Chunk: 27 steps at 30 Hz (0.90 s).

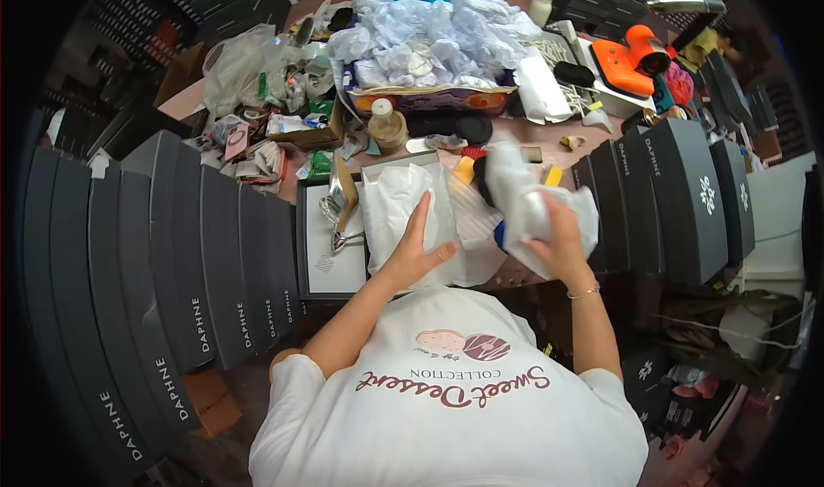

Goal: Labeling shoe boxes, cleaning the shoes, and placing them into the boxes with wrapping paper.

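My left hand (pixel 419 254) is spread open over white tissue paper (pixel 399 208) that lies in a grey shoebox (pixel 369 178). My right hand (pixel 560 240), fingers curled, grips a white paper-wrapped bundle (pixel 519 191) right of the box; it is smeared by motion, and what is inside is hidden. Left of the shoebox is a dark-edged box lid (pixel 330 279) with a pale inside. On it rests a shoe (pixel 343 197) with a tan sole area and shiny silver parts.
Dark shoeboxes (pixel 176 255) stand in a row at left, others (pixel 678 199) at right. Behind are a carton heaped with crumpled white paper (pixel 429 36), a bottle of amber liquid (pixel 388 127), an orange device (pixel 631 62) and a small-parts box (pixel 313 133).
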{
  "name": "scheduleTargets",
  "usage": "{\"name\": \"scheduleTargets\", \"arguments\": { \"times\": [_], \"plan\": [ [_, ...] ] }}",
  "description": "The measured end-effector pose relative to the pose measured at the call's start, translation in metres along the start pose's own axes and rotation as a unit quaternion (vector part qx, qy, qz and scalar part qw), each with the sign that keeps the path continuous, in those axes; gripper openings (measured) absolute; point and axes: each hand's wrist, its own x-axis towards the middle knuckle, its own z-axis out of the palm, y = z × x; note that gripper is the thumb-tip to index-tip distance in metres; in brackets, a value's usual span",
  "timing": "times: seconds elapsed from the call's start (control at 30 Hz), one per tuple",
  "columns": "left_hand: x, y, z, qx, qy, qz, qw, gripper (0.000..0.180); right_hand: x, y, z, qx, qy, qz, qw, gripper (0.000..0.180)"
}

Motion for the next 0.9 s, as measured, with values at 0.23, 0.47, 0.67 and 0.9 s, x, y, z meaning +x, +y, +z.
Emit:
{"name": "scheduleTargets", "arguments": {
  "times": [0.23, 0.47, 0.67, 0.9],
  "plan": [
    [0.019, 0.023, -0.024, -0.617, 0.11, -0.151, 0.764, 0.051, 0.05, -0.111, 0.078, -0.03, 0.134, -0.282, 0.95, 0.045],
    [0.022, -0.061, -0.082, -0.567, 0.184, -0.11, 0.795, 0.053, 0.018, -0.135, 0.045, 0.275, -0.045, -0.172, 0.945, 0.027],
    [-0.024, -0.039, -0.124, -0.321, 0.107, -0.085, 0.937, 0.042, 0.093, -0.055, 0.057, 0.658, -0.18, 0.206, 0.701, 0.058],
    [-0.024, -0.02, -0.151, -0.603, 0.232, 0.105, 0.756, 0.023, 0.037, -0.055, 0.059, 0.622, -0.301, 0.315, 0.651, 0.021]
  ]
}}
